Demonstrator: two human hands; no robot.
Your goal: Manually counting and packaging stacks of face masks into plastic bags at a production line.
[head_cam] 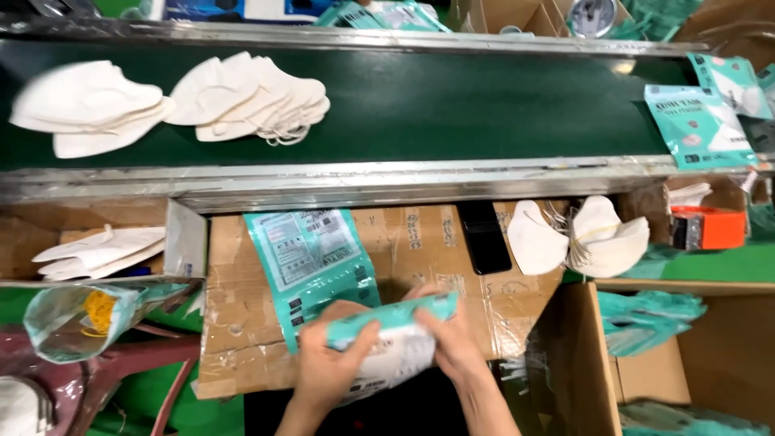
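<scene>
- Midway: left hand (329,367) and right hand (449,339) both gripping one teal pouch (395,343), mask seemingly inside.
- Waiting: empty pouches (311,262) on surface (420,242); loose masks (577,238) beside; more masks on belt (452,105).

**Both hands on a teal mask pouch**

The left hand (327,367) and right hand (452,339) grip one teal-and-white pouch (395,339) from either side — over a taped cardboard surface (420,242). A stack of empty pouches (311,262) lies just beyond; white masks (250,97) sit on the green conveyor belt (484,105).
</scene>
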